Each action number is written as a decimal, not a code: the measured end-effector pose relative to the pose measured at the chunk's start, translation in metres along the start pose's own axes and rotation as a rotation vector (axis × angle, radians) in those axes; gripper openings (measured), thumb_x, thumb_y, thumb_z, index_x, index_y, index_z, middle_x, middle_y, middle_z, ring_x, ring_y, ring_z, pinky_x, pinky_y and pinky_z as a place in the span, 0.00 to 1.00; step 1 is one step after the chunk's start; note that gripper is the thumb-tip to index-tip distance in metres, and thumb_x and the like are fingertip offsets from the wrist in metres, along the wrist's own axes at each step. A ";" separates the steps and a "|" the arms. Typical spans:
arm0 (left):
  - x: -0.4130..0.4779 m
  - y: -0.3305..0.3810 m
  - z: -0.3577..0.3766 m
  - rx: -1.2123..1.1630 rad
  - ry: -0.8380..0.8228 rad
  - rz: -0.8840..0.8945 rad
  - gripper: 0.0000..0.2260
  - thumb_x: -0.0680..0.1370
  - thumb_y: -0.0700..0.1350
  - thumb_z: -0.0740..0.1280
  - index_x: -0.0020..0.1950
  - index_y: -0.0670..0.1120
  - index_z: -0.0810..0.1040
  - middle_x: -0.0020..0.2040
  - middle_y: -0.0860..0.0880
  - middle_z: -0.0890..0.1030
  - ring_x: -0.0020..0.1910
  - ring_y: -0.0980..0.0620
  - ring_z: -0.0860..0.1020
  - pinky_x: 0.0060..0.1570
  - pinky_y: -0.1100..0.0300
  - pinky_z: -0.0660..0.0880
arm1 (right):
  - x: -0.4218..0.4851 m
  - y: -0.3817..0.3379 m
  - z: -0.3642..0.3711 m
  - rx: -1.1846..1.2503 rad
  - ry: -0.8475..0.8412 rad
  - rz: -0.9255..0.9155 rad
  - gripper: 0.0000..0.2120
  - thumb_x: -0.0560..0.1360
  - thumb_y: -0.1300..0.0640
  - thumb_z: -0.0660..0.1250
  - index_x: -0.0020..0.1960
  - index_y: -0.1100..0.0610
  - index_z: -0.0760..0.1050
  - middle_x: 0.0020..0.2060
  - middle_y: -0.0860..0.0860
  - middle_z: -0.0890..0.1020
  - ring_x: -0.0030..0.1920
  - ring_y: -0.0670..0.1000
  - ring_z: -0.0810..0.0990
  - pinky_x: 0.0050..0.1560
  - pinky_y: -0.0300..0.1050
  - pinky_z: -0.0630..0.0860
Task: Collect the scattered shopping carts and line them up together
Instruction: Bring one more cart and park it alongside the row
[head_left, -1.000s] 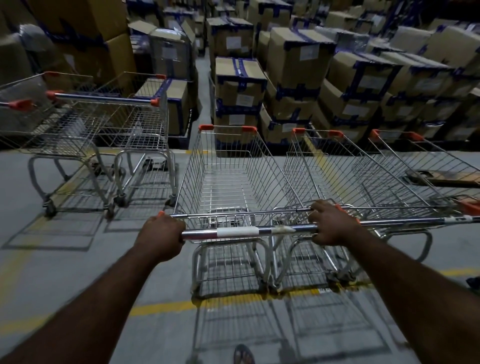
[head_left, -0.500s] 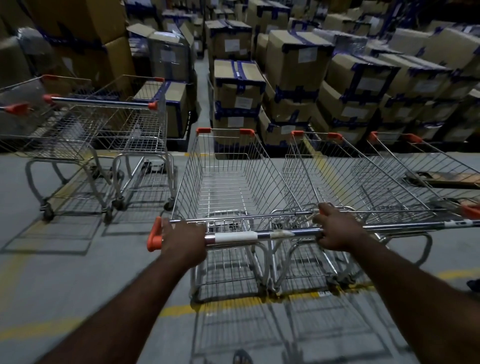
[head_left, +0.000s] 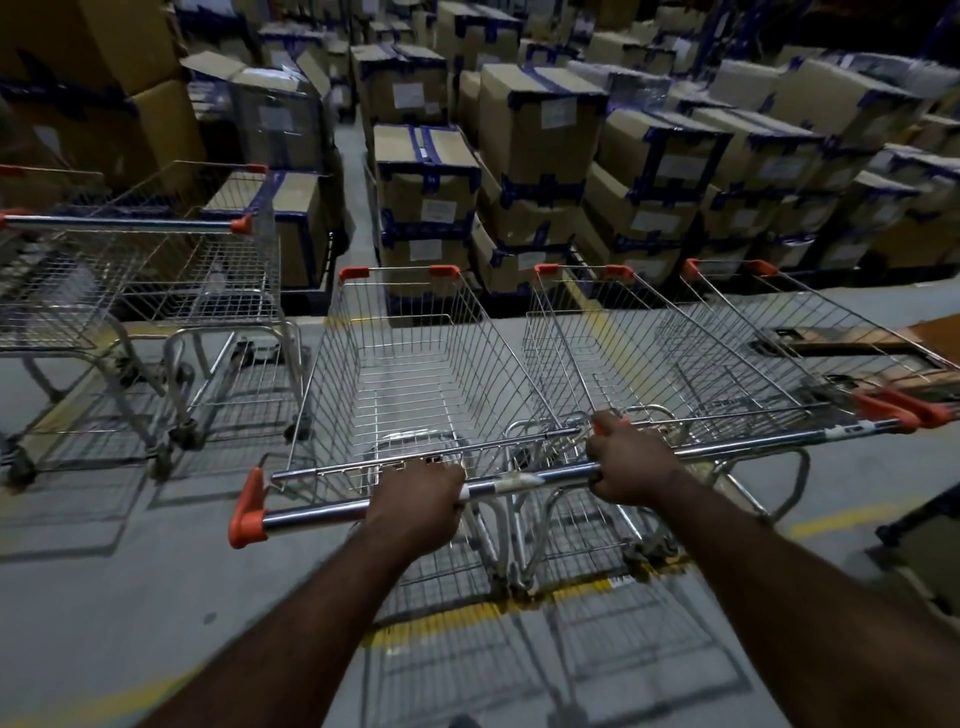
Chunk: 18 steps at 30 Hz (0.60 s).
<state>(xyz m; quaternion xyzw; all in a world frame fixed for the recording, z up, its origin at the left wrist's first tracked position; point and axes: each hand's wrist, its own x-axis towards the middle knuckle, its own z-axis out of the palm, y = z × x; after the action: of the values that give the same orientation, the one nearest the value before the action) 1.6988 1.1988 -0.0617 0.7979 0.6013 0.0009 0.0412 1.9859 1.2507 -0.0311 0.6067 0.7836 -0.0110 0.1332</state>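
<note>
L hand (head_left: 415, 506) has slid in from the orange end cap along handle bar (head_left: 311, 514); R hand (head_left: 631, 457) at its right end, both w/ fingers wrapped round it. Centre cart (head_left: 415, 364) now beside right-frame carts (head_left: 649, 353); upper-left carts (head_left: 156, 270) uncollected

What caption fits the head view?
Left hand and right hand grip the chrome handlebar of a silver wire shopping cart beside two matching carts, facing cardboard boxes.

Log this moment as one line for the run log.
left hand grips cart handle | right hand grips it too | row carts alongside right | stray carts left, apart
</note>
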 end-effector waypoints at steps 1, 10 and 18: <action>0.001 -0.003 0.000 -0.013 -0.015 0.014 0.11 0.78 0.56 0.62 0.57 0.53 0.73 0.56 0.50 0.82 0.56 0.45 0.78 0.53 0.50 0.75 | 0.001 0.000 -0.001 -0.009 -0.014 0.004 0.22 0.71 0.43 0.69 0.63 0.49 0.77 0.73 0.50 0.66 0.67 0.54 0.74 0.65 0.57 0.74; -0.009 -0.050 -0.012 -0.092 -0.217 -0.014 0.19 0.75 0.63 0.67 0.60 0.54 0.75 0.58 0.52 0.81 0.57 0.48 0.79 0.52 0.55 0.75 | 0.009 -0.102 -0.019 -0.050 -0.115 -0.156 0.24 0.73 0.38 0.68 0.64 0.49 0.77 0.65 0.54 0.78 0.71 0.57 0.71 0.75 0.73 0.47; -0.061 -0.108 -0.021 0.096 -0.158 -0.128 0.17 0.76 0.66 0.61 0.57 0.56 0.73 0.59 0.56 0.80 0.62 0.52 0.77 0.67 0.43 0.65 | 0.002 -0.196 -0.012 0.180 0.075 -0.250 0.22 0.74 0.41 0.69 0.63 0.49 0.73 0.58 0.52 0.81 0.61 0.57 0.78 0.69 0.61 0.64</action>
<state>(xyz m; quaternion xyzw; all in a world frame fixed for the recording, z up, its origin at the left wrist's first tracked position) 1.5776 1.1711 -0.0449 0.7567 0.6452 -0.0934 0.0499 1.7966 1.2029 -0.0483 0.5140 0.8532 -0.0750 0.0462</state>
